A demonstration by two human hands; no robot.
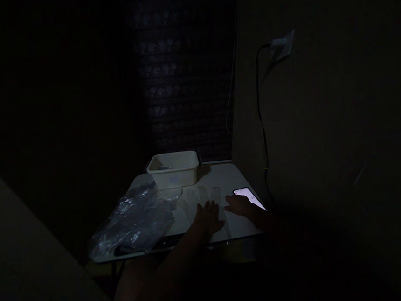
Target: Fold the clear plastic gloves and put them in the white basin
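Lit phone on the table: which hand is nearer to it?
Right. The right hand partly overlaps the phone in this view; contact is unclear. The left hand is farther left, beyond the right hand.

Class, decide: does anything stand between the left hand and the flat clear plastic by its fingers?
Nothing visible stands between the left hand and the clear plastic; the crumpled bag lies off to the left.

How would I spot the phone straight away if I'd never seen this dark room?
Find the pale table in the middle of the view. On its right side, partly hidden by the right hand, lies the phone. What sets it apart is its glow, far brighter than the white tub or the crumpled clear plastic.
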